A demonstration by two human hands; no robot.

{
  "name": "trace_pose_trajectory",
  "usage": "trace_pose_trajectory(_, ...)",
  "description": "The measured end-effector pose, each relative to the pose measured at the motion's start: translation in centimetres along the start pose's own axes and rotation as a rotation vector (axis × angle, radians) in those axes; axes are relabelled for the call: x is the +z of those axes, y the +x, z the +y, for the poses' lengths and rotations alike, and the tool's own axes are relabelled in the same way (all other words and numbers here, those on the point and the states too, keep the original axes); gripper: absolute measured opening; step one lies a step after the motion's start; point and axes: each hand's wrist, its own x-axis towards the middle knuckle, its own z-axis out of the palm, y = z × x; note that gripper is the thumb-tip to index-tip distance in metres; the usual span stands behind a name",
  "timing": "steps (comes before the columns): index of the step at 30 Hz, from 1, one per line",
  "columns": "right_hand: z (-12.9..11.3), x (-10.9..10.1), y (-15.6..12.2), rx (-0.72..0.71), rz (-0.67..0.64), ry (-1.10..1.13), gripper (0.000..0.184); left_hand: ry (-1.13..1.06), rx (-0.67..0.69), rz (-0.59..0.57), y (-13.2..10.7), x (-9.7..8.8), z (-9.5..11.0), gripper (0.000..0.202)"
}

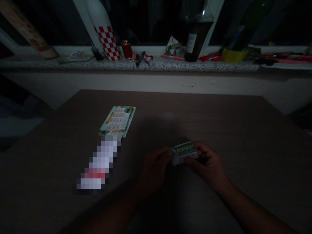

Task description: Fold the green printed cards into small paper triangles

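Gripping a small rectangular green-and-white printed card [184,152] over the dark wood-grained table [226,120] | left hand [156,169]: fingers pinched on the card's left end | right hand [211,165]: fingers pinched on its right end | stack of pale, green-edged printed sheets [116,119]: flat, farther back, left of both hands

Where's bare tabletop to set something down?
Bare: brown wooden table right of the right hand; also from the left hand toward the far edge, right of the stacked green printed cards. Crowded: those cards plus the pixelated pale oblong item; between the hands, a small green-white card; the cluttered speckled stone sill.
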Motion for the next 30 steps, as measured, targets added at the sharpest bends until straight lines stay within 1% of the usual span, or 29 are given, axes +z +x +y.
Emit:
trace_pose_trajectory(2,0.1,0.4,-0.1,0.031,-0.016,0.016,0.019,-0.084,-0.018,0.054,0.0,0.5,0.1,0.023)
trace_pose_trajectory(5,0.6,1.0,-0.2,0.042,0.047,-0.047,0.016,-0.177,-0.017,0.109,0.1,1.1,0.0,0.022)
trace_pose_trajectory(8,0.9,1.5,-0.2,0.032,0.125,-0.131,0.012,-0.238,0.012,0.131,0.1,1.5,-0.2,0.020)
trace_pose_trajectory(10,1.0,1.7,-0.3,0.024,0.139,-0.155,0.011,-0.276,0.001,0.117,0.2,1.6,-0.5,0.020)
trace_pose_trajectory(14,0.7,1.9,-0.4,-0.005,0.091,-0.125,0.009,-0.382,-0.038,0.084,0.1,1.8,-1.1,0.020)
trace_pose_trajectory(16,0.7,1.8,-0.4,0.001,0.090,-0.131,0.007,-0.422,-0.063,0.091,0.1,1.9,-1.2,0.019)
trace_pose_trajectory(20,0.9,1.4,-0.4,0.052,0.047,-0.096,0.009,-0.469,-0.121,0.128,0.0,2.0,-0.6,0.017)
trace_pose_trajectory(23,1.0,1.0,-0.4,0.084,0.021,-0.080,0.013,-0.499,-0.151,0.116,0.1,2.1,-0.3,0.017)
trace_pose_trajectory(27,0.8,0.7,-0.3,0.099,-0.008,-0.108,0.020,-0.498,-0.134,0.108,0.1,2.1,-0.6,0.017)
trace_pose_trajectory(30,0.5,0.7,-0.2,0.076,-0.036,-0.121,0.021,-0.482,-0.121,0.111,0.1,2.0,-0.7,0.017)
